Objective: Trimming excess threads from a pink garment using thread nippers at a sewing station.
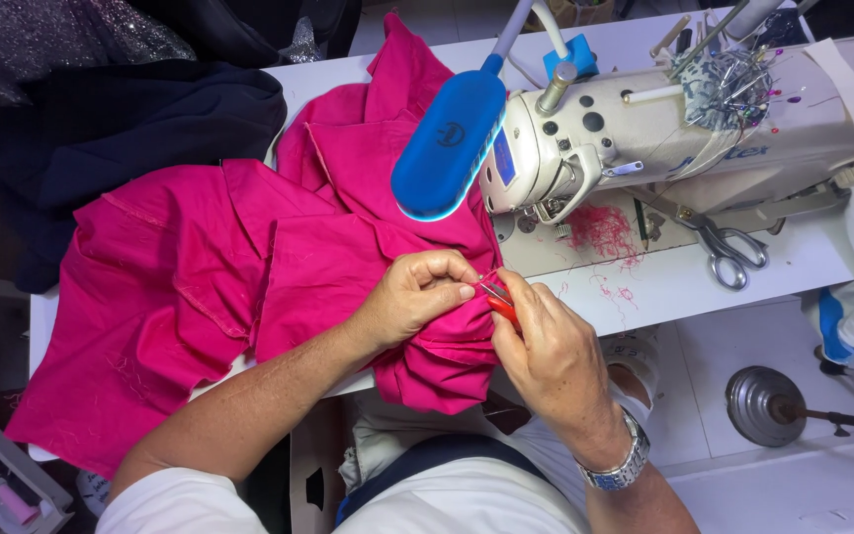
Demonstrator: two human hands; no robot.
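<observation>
A bright pink garment [200, 267] lies spread over the white sewing table [684, 282], bunched at the front edge. My left hand [417, 297] pinches a fold of the pink cloth between thumb and fingers. My right hand [551, 351], with a metal watch on its wrist, holds a small red-handled thread snipper [498, 300] whose tip meets the cloth right at my left fingertips.
A white sewing machine [664, 138] stands at the back right with a blue lamp head [447, 143] before it. Scissors [728, 252] and pink thread scraps [605, 232] lie on the table. Dark cloth [121, 129] is piled at the back left. A round metal stand base [763, 403] sits on the floor.
</observation>
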